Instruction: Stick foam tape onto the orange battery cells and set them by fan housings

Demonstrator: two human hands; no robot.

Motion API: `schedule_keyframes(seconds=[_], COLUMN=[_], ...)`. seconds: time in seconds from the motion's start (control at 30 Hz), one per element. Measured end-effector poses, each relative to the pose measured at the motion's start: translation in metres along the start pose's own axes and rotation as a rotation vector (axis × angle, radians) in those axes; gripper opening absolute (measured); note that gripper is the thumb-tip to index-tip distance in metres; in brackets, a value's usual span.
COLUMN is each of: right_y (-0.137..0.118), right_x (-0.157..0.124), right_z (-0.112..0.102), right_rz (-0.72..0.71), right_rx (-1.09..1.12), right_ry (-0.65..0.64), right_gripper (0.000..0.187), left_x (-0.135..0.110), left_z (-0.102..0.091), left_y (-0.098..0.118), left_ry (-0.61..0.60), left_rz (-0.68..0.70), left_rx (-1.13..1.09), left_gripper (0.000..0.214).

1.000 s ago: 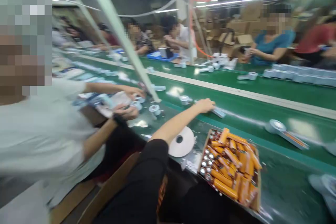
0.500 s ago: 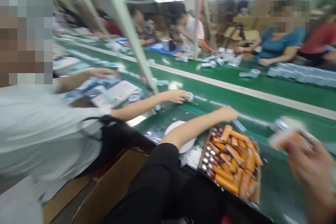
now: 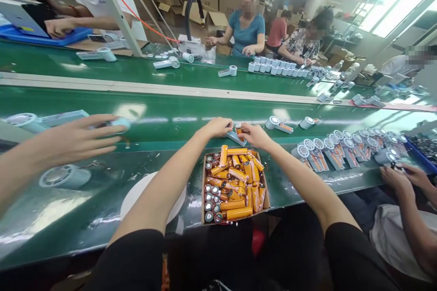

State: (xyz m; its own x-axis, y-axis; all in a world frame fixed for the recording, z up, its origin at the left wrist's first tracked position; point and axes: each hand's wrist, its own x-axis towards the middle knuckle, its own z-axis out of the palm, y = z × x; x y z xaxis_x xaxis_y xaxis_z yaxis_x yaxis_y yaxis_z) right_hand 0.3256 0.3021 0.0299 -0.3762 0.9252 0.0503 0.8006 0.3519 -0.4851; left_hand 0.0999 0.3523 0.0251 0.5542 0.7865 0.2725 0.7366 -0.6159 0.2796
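Just beyond the box, my left hand [image 3: 218, 126] is closed at the far end of a light blue handheld fan's open handle [image 3: 236, 138]; the fan head is mostly hidden by the fingers. My right hand [image 3: 255, 135] pinches an orange-wrapped battery [image 3: 239, 132] over that handle; whether it touches the handle cannot be made out. Below both wrists stands a cardboard box [image 3: 267, 200] filled with orange battery cells [image 3: 239, 213], some upright with their metal ends showing. A round white dish [image 3: 131, 198] lies under my left forearm.
A co-worker's hand [image 3: 82, 138] reaches in from the left near a light blue fan [image 3: 64, 176]. On the right, rows of fans with orange batteries [image 3: 329, 145] stand beside another person's hands [image 3: 399, 177]. Beyond runs the green belt [image 3: 191, 111] with a pale divider strip [image 3: 164, 88].
The view has swung to the right. My right hand, holding something orange, has come in from the far right to meet my left hand at the fan handle.
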Motion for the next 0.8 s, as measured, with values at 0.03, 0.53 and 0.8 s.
schedule_keyframes(seconds=[0.03,0.53,0.8], right_y=[0.000,-0.003,0.023], right_x=[-0.001,0.001,-0.117], right_z=[-0.002,-0.014,-0.006], right_rz=[0.009,0.041,0.198], right_rx=[-0.027,-0.098,0.392], right_ry=[-0.017,-0.087,0.497], right_gripper=[0.020,0.027,0.060], left_x=[0.013,0.038,0.034], left_z=[0.009,0.019,-0.013], left_y=[0.004,0.027,0.017], left_ry=[-0.084,-0.328,-0.197], left_rz=[-0.009,-0.352,-0.540], left_rx=[-0.010,-0.150,-0.156], left_gripper=[0.033,0.041,0.045])
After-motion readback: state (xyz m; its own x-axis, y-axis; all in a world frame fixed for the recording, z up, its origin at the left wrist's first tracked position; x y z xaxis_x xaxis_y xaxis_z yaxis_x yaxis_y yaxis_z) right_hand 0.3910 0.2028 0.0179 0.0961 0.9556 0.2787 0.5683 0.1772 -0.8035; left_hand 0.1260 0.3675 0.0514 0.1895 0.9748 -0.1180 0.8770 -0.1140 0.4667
